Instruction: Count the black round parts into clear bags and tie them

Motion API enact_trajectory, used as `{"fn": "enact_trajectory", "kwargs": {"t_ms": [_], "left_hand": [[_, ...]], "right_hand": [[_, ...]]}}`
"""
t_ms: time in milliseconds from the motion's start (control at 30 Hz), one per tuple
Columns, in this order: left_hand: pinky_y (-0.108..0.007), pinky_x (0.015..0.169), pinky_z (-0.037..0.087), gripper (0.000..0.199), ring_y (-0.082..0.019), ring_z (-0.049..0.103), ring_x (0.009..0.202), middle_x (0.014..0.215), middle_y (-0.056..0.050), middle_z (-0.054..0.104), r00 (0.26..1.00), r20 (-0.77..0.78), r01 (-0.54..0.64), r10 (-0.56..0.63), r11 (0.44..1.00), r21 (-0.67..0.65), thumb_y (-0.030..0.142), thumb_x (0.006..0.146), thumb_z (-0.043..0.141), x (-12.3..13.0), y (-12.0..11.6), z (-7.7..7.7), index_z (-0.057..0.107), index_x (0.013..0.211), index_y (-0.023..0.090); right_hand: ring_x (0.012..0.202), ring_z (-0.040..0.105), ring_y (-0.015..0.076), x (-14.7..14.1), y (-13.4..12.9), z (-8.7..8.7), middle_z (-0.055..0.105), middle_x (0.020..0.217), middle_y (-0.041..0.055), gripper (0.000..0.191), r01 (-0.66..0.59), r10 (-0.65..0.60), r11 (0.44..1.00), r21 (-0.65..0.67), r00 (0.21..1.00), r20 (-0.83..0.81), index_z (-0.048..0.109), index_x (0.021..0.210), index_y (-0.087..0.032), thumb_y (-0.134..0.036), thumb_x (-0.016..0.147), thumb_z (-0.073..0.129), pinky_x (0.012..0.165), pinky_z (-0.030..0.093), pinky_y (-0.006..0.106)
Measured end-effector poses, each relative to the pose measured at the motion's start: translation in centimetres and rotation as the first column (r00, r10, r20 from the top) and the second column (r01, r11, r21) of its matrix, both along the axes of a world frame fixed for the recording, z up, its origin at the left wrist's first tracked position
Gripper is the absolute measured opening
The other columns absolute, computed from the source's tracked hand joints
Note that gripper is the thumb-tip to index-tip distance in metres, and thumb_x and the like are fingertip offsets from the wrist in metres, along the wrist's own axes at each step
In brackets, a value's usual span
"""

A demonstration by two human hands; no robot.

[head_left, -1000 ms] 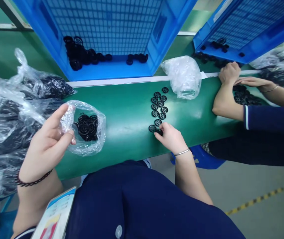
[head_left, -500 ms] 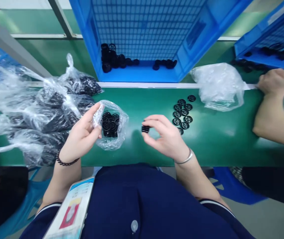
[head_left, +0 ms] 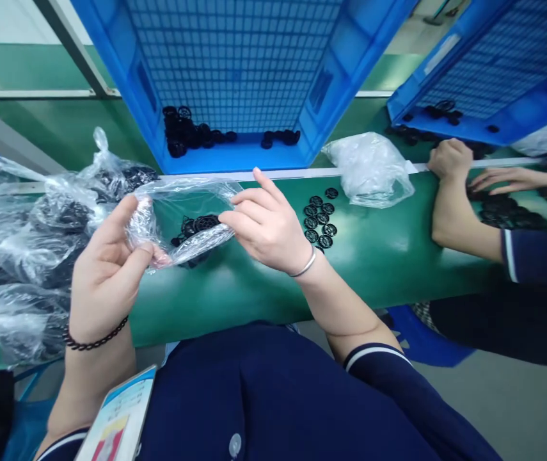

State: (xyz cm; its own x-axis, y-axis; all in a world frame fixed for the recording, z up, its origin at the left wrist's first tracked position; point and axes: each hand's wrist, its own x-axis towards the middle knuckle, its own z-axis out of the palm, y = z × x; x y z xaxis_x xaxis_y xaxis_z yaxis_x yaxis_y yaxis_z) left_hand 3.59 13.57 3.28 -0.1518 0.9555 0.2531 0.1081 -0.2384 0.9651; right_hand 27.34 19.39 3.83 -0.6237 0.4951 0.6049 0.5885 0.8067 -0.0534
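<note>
Several filled bags (head_left: pixel 28 262) at 9 o'clock from left hand (head_left: pixel 105 269) | left hand pinching clear bag (head_left: pixel 201 243) by left rim, bag at 2 o'clock | black wheels (head_left: pixel 206 223) inside | right hand (head_left: pixel 273 230) pinching right rim, bag at 9 o'clock | loose wheels (head_left: pixel 322 218) at 3 o'clock

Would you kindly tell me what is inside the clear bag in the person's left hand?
Inside the clear bag are black round parts. The bag's crumpled near edge and upper parts cover those lower down, so their number cannot be told.
</note>
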Motion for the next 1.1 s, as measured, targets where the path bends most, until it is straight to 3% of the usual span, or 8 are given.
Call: {"fn": "enact_trajectory", "kwargs": {"t_ms": [167,267,333,433,600,833,1000,1100], "left_hand": [[-0.026,0.062,0.06,0.066,-0.014,0.066,0.066,0.087,-0.003,0.071,0.966,-0.047,0.247,-0.255,0.96,-0.132,0.025,0.088,0.065,2.3,0.4,-1.1,0.038,0.149,0.021],[-0.03,0.063,0.061,0.071,-0.017,0.066,0.067,0.077,-0.002,0.069,0.95,-0.093,0.278,-0.299,0.941,-0.191,0.032,0.088,0.064,2.6,0.3,-1.9,0.034,0.151,0.018],[-0.032,0.061,0.061,0.072,-0.018,0.066,0.066,0.082,-0.004,0.069,0.956,-0.099,0.255,-0.277,0.949,-0.186,0.036,0.087,0.065,2.7,0.2,-2.0,0.036,0.15,0.018],[-0.034,0.062,0.06,0.073,-0.02,0.066,0.064,0.081,-0.004,0.069,0.957,-0.1,0.249,-0.272,0.949,-0.195,0.04,0.086,0.066,2.8,0.2,-1.7,0.037,0.15,0.019],[-0.032,0.061,0.06,0.075,-0.019,0.065,0.064,0.078,-0.003,0.069,0.949,-0.11,0.265,-0.295,0.937,-0.227,0.04,0.085,0.067,3.0,0.3,-1.3,0.035,0.151,0.021],[-0.031,0.059,0.06,0.072,-0.018,0.064,0.066,0.093,-0.006,0.069,0.942,-0.159,0.257,-0.297,0.939,-0.229,0.038,0.085,0.066,2.9,0.2,-1.4,0.037,0.15,0.023],[-0.031,0.06,0.06,0.073,-0.017,0.064,0.065,0.08,-0.003,0.067,0.92,-0.224,0.269,-0.32,0.935,-0.23,0.037,0.087,0.062,3.1,0.0,-1.2,0.032,0.152,0.021],[-0.031,0.061,0.061,0.074,-0.018,0.064,0.064,0.074,-0.002,0.064,0.918,-0.226,0.27,-0.325,0.932,-0.242,0.036,0.087,0.061,3.2,0.0,-1.1,0.03,0.152,0.019]], "right_hand": [[0.105,0.059,0.024,9.1,-0.3,-2.0,0.064,0.109,0.0105,0.025,0.297,-0.319,0.941,-0.161,0.938,-0.137,0.061,0.111,-0.02,-0.036,0.093,0.051,0.096,0.049,0.047],[0.087,0.062,0.0236,15.5,-1.3,-4.6,0.065,0.092,0.0106,0.019,0.622,-0.672,0.679,-0.39,0.741,0.013,0.062,0.094,-0.018,-0.031,0.091,0.048,0.08,0.052,0.041],[0.074,0.06,0.0217,17.7,-2.7,-6.1,0.064,0.081,0.0079,0.017,0.725,-0.757,0.472,-0.501,0.625,0.191,0.06,0.082,-0.019,-0.032,0.088,0.052,0.071,0.049,0.037],[0.07,0.057,0.0206,17.1,-5.1,-8.2,0.061,0.081,0.0065,0.026,0.767,-0.765,0.33,-0.55,0.559,0.321,0.055,0.077,-0.02,-0.045,0.083,0.06,0.066,0.047,0.035],[0.079,0.057,0.024,14.6,-6.9,-10.3,0.057,0.089,0.0096,0.026,0.795,-0.794,0.3,-0.526,0.514,0.325,0.054,0.084,-0.02,-0.045,0.08,0.06,0.07,0.048,0.036],[0.098,0.055,0.0311,17.4,-4.6,-10.4,0.054,0.106,0.0163,0.047,0.825,-0.835,0.371,-0.427,0.497,0.235,0.057,0.127,-0.016,-0.034,0.084,0.052,0.089,0.047,0.046],[0.094,0.055,0.0312,18.6,-3.4,-11.4,0.056,0.101,0.0168,0.036,0.817,-0.787,0.344,-0.462,0.52,0.332,0.065,0.109,-0.013,-0.03,0.079,0.055,0.09,0.048,0.047],[0.086,0.056,0.0283,17.9,-3.9,-10.4,0.059,0.091,0.0133,0.025,0.791,-0.782,0.406,-0.457,0.56,0.275,0.064,0.095,-0.015,-0.029,0.075,0.058,0.084,0.051,0.046]]}}
